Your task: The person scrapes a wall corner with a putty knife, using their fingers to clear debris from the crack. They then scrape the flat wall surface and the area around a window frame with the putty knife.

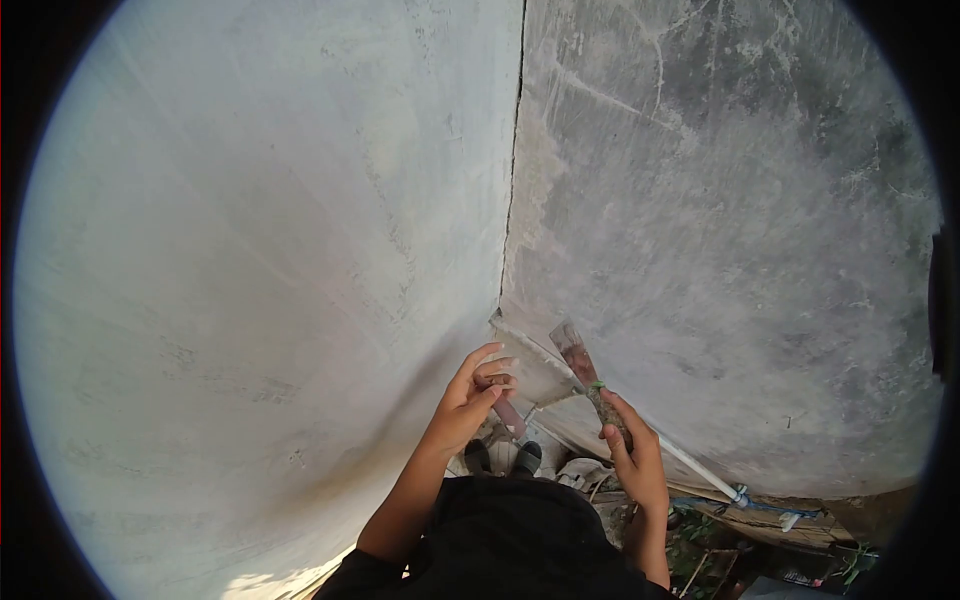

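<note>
My right hand is wrapped round the rough handle of a scraper. Its flat, rust-stained blade points up and away, close to the grey wall, and a bit of green shows where blade meets handle. On the other side, my left hand has its fingers curled round a pinkish-brown, strip-like piece. Part of that piece is hidden by the fingers, and its exact kind cannot be made out. Both hands are held apart in front of my body, below the wall corner.
A pale wall on the left meets a darker grey wall at a cracked corner. A small ledge sits low in the corner. A white pipe runs along the right wall's foot, near plants and clutter. My feet stand below.
</note>
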The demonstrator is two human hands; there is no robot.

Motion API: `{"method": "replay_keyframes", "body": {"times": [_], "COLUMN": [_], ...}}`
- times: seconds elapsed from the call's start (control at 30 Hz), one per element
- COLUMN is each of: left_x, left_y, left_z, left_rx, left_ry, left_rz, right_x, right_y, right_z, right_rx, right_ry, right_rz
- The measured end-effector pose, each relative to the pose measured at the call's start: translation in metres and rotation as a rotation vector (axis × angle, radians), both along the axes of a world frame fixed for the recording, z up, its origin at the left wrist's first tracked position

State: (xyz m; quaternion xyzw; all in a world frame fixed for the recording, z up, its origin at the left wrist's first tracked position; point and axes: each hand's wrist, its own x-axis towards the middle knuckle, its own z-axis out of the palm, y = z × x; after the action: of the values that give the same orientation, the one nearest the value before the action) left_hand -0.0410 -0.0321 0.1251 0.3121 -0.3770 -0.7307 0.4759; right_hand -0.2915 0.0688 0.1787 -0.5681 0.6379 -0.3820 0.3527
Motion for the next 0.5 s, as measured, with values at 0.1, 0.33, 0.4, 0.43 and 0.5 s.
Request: {"method": "replay_keyframes", "body": {"times": [0.1,0.33,0.4,0.43,0.5], "left_x": [-0.008,-0.030,-0.039,-0.043,-0.050], "left_y": [0.005,0.021,0.024,0.024,0.028], "left_z": [0.009,-0.013,-0.023,-0.027,-0.018], "left_rx": [0.136,-0.025,-0.159,-0.211,-0.260], "left_ry": [0.233,0.084,-0.009,-0.024,-0.029], "left_rz": [0.154,0.269,0.315,0.348,0.379], "right_x": [0.000,0.033,0.045,0.057,0.060], "right_y": [-0.005,-0.012,-0.011,-0.008,-0.007], "right_z": [-0.003,-0.027,-0.040,-0.059,-0.057], "right_rx": [0.047,-0.066,-0.021,-0.208,-0.192], "right_ry": [-0.032,-0.167,-0.082,-0.131,-0.205], "right_rz": [0.085,0.190,0.214,0.121,0.120]}}
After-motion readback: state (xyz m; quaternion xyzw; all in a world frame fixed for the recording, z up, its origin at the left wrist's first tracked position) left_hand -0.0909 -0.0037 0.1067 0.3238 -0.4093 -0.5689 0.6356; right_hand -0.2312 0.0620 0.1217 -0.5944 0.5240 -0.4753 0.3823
